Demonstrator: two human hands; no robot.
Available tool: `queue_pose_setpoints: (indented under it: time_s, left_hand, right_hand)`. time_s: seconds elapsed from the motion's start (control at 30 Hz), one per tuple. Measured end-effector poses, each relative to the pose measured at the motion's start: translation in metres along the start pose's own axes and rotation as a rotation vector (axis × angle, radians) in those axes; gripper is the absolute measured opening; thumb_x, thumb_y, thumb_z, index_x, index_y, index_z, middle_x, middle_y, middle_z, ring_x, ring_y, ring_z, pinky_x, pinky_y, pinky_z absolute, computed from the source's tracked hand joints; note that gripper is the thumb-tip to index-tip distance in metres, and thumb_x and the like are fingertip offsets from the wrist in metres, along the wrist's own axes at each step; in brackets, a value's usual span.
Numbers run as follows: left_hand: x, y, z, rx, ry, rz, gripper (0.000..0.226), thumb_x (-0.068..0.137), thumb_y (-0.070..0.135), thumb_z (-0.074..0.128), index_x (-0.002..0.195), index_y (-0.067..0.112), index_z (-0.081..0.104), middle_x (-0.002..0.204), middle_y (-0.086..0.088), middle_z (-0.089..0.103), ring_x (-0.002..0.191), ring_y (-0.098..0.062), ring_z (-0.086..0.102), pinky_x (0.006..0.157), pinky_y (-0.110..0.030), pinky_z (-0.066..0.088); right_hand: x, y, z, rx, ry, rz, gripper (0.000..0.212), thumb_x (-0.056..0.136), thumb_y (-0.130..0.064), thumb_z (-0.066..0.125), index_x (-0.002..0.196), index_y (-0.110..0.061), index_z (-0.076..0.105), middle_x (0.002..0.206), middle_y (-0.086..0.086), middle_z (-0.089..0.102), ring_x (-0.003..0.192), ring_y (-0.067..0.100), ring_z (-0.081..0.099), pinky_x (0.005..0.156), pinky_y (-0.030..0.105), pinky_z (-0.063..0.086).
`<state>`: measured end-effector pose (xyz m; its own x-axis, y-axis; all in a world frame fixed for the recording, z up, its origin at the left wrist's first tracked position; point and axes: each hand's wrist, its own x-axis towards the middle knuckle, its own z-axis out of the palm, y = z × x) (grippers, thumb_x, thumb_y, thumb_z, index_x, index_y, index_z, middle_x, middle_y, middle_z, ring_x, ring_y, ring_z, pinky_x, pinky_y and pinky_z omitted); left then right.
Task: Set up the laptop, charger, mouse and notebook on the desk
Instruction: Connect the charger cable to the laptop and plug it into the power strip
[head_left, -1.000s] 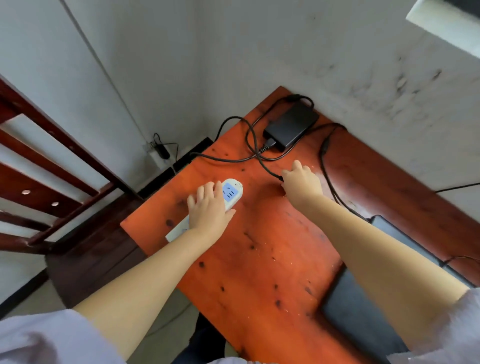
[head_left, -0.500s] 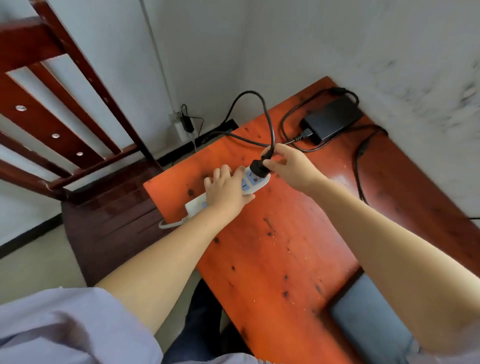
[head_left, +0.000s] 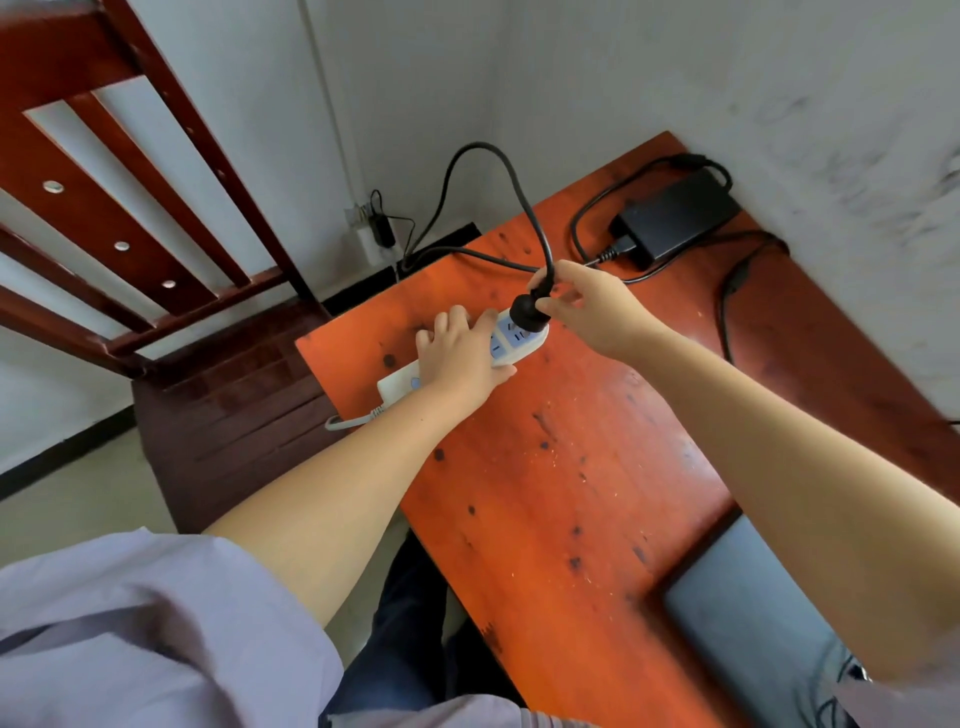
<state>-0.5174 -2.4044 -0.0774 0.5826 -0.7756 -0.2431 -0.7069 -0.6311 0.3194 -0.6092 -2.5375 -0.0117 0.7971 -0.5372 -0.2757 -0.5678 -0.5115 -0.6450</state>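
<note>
left hand (head_left: 457, 353) hiding power strip (head_left: 519, 338) middle, laptop (head_left: 748, 618) cropped

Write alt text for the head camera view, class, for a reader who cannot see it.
A person's right hand presses a black plug into the end socket of a white power strip, which the left hand holds flat on an orange-red wooden desk. The plug's cable loops back to a black charger brick near the wall; a grey laptop lies closed at lower right.

On the bench (head_left: 571, 467) lie one power strip (head_left: 511, 340), one charger brick (head_left: 675, 213) and one laptop (head_left: 753, 623). Two hands are over it: left hand (head_left: 457, 353), right hand (head_left: 597, 306). One plug (head_left: 525, 310) sits at the strip.
</note>
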Motion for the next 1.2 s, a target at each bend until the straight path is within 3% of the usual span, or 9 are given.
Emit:
queue_pose_setpoints:
  time_s: [0.23,0.67,1.0,1.2]
  left_hand:
    - [0.000,0.000,0.000,0.022,0.004,-0.002,0.070,0.082,0.053,0.057,0.141,0.026,0.030,0.130,-0.009,0.042,0.122,-0.026,0.037,0.097,-0.039,0.032]
    - [-0.001,0.000,-0.002,0.011,0.006,0.011,0.070,0.082,0.051,0.058,0.141,0.025,0.031,0.129,-0.008,0.042,0.121,-0.025,0.037,0.098,-0.039,0.032]
    - [-0.001,0.000,0.000,0.020,0.011,0.010,0.069,0.082,0.052,0.058,0.140,0.026,0.031,0.130,-0.008,0.042,0.122,-0.025,0.037,0.097,-0.039,0.032]
    - [0.000,0.000,0.000,0.038,0.005,0.001,0.070,0.083,0.053,0.057,0.142,0.026,0.029,0.131,-0.009,0.041,0.122,-0.026,0.037,0.097,-0.039,0.032]
  right_hand:
    - [0.004,-0.010,-0.002,-0.058,-0.051,-0.040,0.018,0.090,-0.014,0.052,0.105,-0.022,0.059,0.104,-0.015,0.057,0.090,0.013,0.055,0.077,0.027,0.044]
    - [-0.001,-0.004,-0.002,-0.049,-0.008,-0.006,0.019,0.090,-0.014,0.053,0.106,-0.023,0.058,0.101,-0.009,0.058,0.090,0.014,0.057,0.073,0.025,0.042]
    - [-0.006,-0.004,0.000,0.010,-0.027,-0.034,0.021,0.087,-0.010,0.055,0.102,-0.024,0.056,0.102,-0.011,0.056,0.088,0.011,0.054,0.065,0.010,0.035]
    - [-0.002,-0.007,-0.003,-0.072,-0.043,-0.060,0.023,0.087,-0.006,0.056,0.105,-0.020,0.054,0.107,-0.008,0.057,0.097,0.016,0.058,0.080,0.030,0.046]
